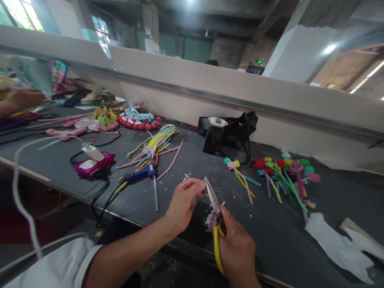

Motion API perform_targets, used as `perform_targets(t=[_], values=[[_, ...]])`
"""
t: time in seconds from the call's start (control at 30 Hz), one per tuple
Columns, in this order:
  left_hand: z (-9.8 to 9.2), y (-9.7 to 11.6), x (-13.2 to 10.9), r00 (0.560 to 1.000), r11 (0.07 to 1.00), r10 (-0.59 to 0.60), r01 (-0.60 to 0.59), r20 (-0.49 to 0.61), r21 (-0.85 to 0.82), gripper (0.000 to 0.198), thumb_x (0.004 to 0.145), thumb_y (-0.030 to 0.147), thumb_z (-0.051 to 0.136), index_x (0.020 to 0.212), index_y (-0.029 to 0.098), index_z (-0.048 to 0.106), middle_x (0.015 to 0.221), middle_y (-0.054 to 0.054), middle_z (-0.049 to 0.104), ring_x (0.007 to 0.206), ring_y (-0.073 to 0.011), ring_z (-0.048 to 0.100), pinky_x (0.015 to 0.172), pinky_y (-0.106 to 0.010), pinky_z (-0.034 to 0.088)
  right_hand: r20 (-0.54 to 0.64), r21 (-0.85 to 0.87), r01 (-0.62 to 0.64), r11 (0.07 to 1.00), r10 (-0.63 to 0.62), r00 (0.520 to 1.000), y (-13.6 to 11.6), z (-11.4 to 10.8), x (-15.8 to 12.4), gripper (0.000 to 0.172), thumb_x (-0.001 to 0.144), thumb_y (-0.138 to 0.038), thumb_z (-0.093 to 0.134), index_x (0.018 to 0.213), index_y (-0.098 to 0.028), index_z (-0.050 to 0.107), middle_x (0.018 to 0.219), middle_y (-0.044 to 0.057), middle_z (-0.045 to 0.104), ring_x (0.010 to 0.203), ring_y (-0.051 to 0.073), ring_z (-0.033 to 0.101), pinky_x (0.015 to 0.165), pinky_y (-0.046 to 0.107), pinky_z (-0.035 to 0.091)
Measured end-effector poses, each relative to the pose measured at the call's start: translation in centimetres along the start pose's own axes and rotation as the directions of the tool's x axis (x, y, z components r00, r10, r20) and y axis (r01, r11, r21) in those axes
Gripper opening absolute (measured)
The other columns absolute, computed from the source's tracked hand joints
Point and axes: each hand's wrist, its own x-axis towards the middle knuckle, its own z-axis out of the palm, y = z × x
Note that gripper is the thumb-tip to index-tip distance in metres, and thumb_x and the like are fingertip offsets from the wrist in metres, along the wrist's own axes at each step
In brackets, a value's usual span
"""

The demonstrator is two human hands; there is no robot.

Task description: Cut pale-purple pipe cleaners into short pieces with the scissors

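My right hand [238,248] grips a pair of scissors [213,198] with yellow handles, the blades pointing up and away from me. Thumb and fingers of my left hand [184,202] are pinched together right at the blade tips. Whatever lies between them is too small or hidden to make out. Short pale lilac pipe cleaner pieces [209,221] show beside my right hand, partly covered by it. A few more cut bits [186,177] lie just beyond my left hand. Farther off rests a small pipe cleaner flower bunch [233,164] with pink and yellow stems.
A blue glue gun [139,173], a magenta power box [94,165] with cables, and loose pipe cleaners [159,140] lie to the left. A black bag [237,130] and phone [213,140] stand behind. Pipe cleaner flowers [282,170] and white gloves [333,244] are right. Another person's hand [22,100] is far left.
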Motion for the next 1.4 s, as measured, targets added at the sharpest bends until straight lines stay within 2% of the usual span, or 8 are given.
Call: perform_targets(t=[0.3,0.5,0.57,0.77,0.97,1.1,1.27,1.4], values=[[0.1,0.3,-0.4,1.000,1.000,-0.007,0.007,0.002,0.000,0.012,0.070,0.021,0.071,0.061,0.016,0.066,0.058,0.002,0.054,0.062,-0.0105,0.048,0.066,-0.025,0.038,0.061,0.067,-0.043,0.997,0.039,0.997,0.0,0.1,-0.2,0.037,0.089,-0.026,0.041,0.116,-0.017,0.065,0.089,0.006,0.075,0.072,0.018,0.071,0.062,0.024,0.053],[0.9,0.7,-1.8,0.997,0.997,-0.061,0.063,0.055,-0.040,0.013,0.069,0.022,0.071,0.060,0.016,0.064,0.058,0.003,0.052,0.061,-0.0098,0.047,0.065,-0.024,0.037,0.163,0.114,-0.205,0.972,0.185,0.969,0.0,-1.7,-0.6,0.038,0.091,-0.039,0.044,0.117,-0.021,0.065,0.096,0.004,0.075,0.076,0.018,0.072,0.063,0.024,0.053],[1.2,0.7,-2.5,0.996,0.997,-0.054,0.058,0.066,-0.058,0.011,0.069,0.023,0.071,0.062,0.016,0.065,0.060,0.003,0.052,0.061,-0.0098,0.047,0.065,-0.024,0.037,0.159,0.115,-0.212,0.971,0.192,0.968,-0.1,-2.4,-1.1,0.039,0.091,-0.042,0.044,0.117,-0.021,0.064,0.100,0.004,0.074,0.079,0.019,0.072,0.065,0.025,0.054],[1.7,0.0,-5.3,0.996,0.994,-0.056,0.061,0.063,-0.091,0.012,0.071,0.021,0.070,0.063,0.015,0.064,0.061,0.003,0.051,0.062,-0.0097,0.047,0.065,-0.024,0.037,0.104,0.062,-0.145,0.987,0.138,0.985,-0.5,-3.7,-4.2,0.038,0.092,-0.038,0.040,0.117,-0.021,0.064,0.107,0.006,0.072,0.088,0.020,0.071,0.074,0.028,0.054],[1.9,-1.4,-9.0,0.995,0.995,-0.095,0.095,0.021,-0.029,0.011,0.069,0.021,0.070,0.063,0.015,0.064,0.060,0.002,0.054,0.061,-0.0096,0.047,0.064,-0.023,0.038,0.074,-0.005,-0.139,0.990,0.139,0.988,-0.6,-4.4,-8.8,0.035,0.092,-0.032,0.042,0.115,-0.020,0.065,0.105,0.006,0.073,0.087,0.019,0.071,0.071,0.026,0.053],[2.0,-1.9,-11.3,0.998,0.997,-0.067,0.067,-0.003,0.046,0.012,0.070,0.022,0.069,0.062,0.015,0.064,0.061,0.002,0.055,0.061,-0.0101,0.047,0.064,-0.024,0.037,0.067,0.004,-0.150,0.989,0.149,0.987,-0.9,-5.4,-10.9,0.035,0.089,-0.026,0.043,0.117,-0.019,0.064,0.100,0.006,0.074,0.083,0.020,0.072,0.068,0.026,0.052],[1.7,-1.5,-13.3,0.999,0.989,-0.052,0.052,-0.006,0.139,0.017,0.070,0.025,0.069,0.059,0.016,0.061,0.058,0.002,0.053,0.061,-0.0109,0.047,0.066,-0.024,0.037,0.168,0.160,-0.252,0.954,0.225,0.960,-1.1,-6.0,-12.3,0.033,0.088,-0.026,0.046,0.113,-0.020,0.066,0.091,0.005,0.075,0.069,0.017,0.071,0.058,0.022,0.049],[0.4,-1.0,-13.1,1.000,0.960,0.021,-0.015,-0.017,0.279,0.016,0.073,0.027,0.068,0.063,0.016,0.062,0.057,0.002,0.054,0.060,-0.0102,0.046,0.066,-0.023,0.036,0.209,0.455,-0.391,0.800,0.331,0.920,-1.5,-5.2,-13.3,0.031,0.089,-0.039,0.048,0.096,-0.018,0.070,0.086,0.006,0.074,0.066,0.016,0.069,0.060,0.020,0.051]])
